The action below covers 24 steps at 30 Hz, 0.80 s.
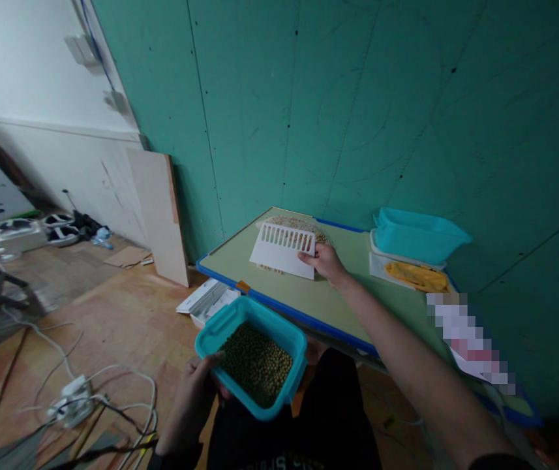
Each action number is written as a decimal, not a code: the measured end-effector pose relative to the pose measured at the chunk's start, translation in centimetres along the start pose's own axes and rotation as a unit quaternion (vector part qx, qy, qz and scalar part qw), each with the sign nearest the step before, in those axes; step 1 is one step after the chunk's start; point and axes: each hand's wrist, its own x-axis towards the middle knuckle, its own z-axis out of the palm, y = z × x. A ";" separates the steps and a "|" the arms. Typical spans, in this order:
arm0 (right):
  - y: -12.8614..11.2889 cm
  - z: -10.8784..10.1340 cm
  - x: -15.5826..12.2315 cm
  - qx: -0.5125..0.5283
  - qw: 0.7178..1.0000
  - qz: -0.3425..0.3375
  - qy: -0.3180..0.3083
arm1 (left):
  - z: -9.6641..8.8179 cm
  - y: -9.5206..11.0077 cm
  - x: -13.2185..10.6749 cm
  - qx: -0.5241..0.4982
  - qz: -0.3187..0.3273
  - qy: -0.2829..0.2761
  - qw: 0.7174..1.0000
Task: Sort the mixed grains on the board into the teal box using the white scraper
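Note:
My left hand [196, 391] grips the near rim of a teal plastic tub [284, 334] filled with small green beans [256, 363], held over my lap below the table's edge. My right hand [325, 262] reaches out over the green table [308, 297] and pinches the right corner of a white slotted scoop [279, 256]. The scoop lies over a pile of pale beans [295, 224] at the table's far side, against the green wall.
A second teal tub [413, 236] sits on a white tray [381, 266] with a yellow cloth [417, 277] at the table's right. A wooden board [159, 212] leans on the wall. A power strip and cables [76, 399] lie on the floor at left, and a white box [205, 301] under the table.

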 end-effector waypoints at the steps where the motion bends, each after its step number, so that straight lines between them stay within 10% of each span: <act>1: -0.1 0.0 0.0 0.001 1.000 0.002 -0.004 | 0.0 -0.1 0.1 -0.004 0.003 0.002 1.000; 24: -0.3 0.5 -0.6 0.030 0.997 0.022 -0.061 | 0.2 0.5 -0.2 -0.004 -0.010 0.005 1.000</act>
